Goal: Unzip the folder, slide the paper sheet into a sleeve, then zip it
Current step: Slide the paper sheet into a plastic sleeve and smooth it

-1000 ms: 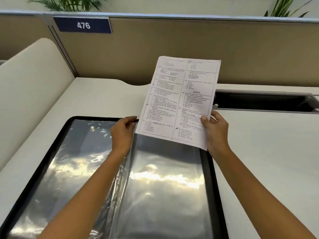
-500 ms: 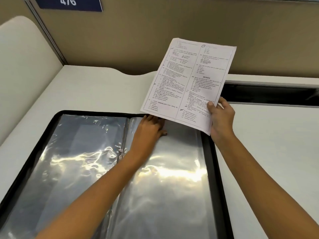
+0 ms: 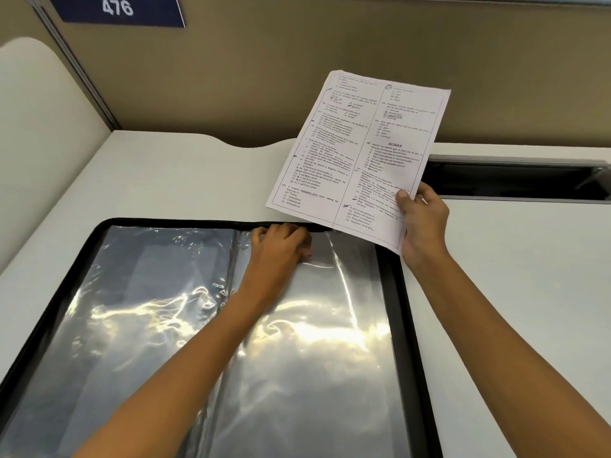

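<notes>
Desk (image 3: 165,180) | folder (image 3: 393,292) open, near edge cropped | paper sheet (image 3: 360,153) print illegible

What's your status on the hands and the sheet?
Left hand at top edge of right-hand sleeve, folder open flat. Right hand pinching paper sheet, held above desk, not inserted. Nothing blocking.

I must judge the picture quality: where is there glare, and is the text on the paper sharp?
Head view: strong white glare streaks across the plastic sleeves of the folder; print on the paper sheet is soft, mostly unreadable.
</notes>
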### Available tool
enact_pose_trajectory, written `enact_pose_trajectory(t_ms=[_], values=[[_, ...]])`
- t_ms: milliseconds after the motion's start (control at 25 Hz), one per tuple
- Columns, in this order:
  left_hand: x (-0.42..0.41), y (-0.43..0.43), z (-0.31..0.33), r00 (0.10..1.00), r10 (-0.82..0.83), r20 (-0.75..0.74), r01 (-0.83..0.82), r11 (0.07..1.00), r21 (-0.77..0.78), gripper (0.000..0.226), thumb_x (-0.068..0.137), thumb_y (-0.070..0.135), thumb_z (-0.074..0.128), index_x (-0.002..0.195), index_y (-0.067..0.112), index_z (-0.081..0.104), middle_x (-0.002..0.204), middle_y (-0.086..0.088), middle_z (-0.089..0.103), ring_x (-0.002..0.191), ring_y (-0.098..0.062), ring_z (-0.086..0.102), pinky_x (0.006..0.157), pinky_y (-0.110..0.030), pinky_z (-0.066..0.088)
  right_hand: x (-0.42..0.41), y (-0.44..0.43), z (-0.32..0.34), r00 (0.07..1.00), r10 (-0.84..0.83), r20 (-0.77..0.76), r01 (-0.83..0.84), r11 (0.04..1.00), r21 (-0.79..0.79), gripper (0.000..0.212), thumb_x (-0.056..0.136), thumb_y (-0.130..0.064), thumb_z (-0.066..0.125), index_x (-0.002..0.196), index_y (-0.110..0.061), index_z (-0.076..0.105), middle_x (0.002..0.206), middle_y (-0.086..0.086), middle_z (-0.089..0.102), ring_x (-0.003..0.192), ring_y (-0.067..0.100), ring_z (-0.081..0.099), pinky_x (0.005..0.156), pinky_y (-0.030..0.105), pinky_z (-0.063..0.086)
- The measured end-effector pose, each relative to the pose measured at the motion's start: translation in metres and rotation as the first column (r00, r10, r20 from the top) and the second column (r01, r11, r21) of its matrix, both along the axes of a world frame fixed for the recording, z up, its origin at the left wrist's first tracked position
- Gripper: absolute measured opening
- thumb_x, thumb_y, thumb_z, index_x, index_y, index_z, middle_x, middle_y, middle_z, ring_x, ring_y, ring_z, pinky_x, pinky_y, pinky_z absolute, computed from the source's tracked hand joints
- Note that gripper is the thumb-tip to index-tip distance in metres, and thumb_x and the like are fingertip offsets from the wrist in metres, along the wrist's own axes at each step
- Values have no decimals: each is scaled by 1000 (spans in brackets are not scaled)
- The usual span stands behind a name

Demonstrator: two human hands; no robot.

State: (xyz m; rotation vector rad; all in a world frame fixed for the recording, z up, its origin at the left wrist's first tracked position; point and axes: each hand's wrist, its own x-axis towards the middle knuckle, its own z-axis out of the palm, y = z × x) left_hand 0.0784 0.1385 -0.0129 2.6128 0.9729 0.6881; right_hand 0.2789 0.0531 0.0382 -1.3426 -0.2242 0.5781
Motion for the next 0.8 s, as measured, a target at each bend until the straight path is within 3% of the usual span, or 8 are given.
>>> enact_pose_trajectory(t_ms=[80,240,440,560,640,800], values=[[-1,5,1,999,-40,-34,40,999,3,9,86,27,55,91,20,57,90,4,63,92,-22,55,82,-27,11,2,1,1,1000,7,-17,-6,1000,5,28,93,-2,55,120,-4,58,112,6,70,98,22,70,86,39,58],[1,17,13,994,-77,-72,66,988,-139,12,93,32,52,101,24,48,96,13,61,95,-13,52,81,-28,9,3,3,6,998,25,-64,-25,1000,6,27,94,-2,54,119,-7,60,109,4,71,99,23,69,85,42,58],[2,17,22,997,17,80,1,976,-217,14,93,24,55,104,31,59,95,13,60,98,-9,51,78,-29,14,6,6,13,998,22,-61,-22,1000,-3,23,94,-2,53,114,-10,61,112,6,71,98,23,70,87,49,56],[-2,10,21,972,38,233,-15,995,-100,7,87,24,64,91,29,67,92,12,64,86,-8,58,82,-32,20,15,10,22,999,8,50,-6,999,-48,23,93,-4,55,114,-11,61,106,2,71,97,21,69,88,44,57],[-4,4,18,952,33,305,-22,999,-39,13,83,23,70,94,22,65,86,11,67,79,-11,60,83,-32,26,24,17,29,987,27,158,-9,994,-113,23,93,-4,56,114,-10,60,104,1,71,96,19,69,88,41,57],[-4,-5,18,899,166,406,-83,973,-214,40,78,21,75,102,29,43,74,17,64,90,-16,48,86,-22,29,31,34,40,918,182,351,-92,962,-259,28,91,-7,59,118,-11,59,108,4,70,96,18,68,88,38,57]])
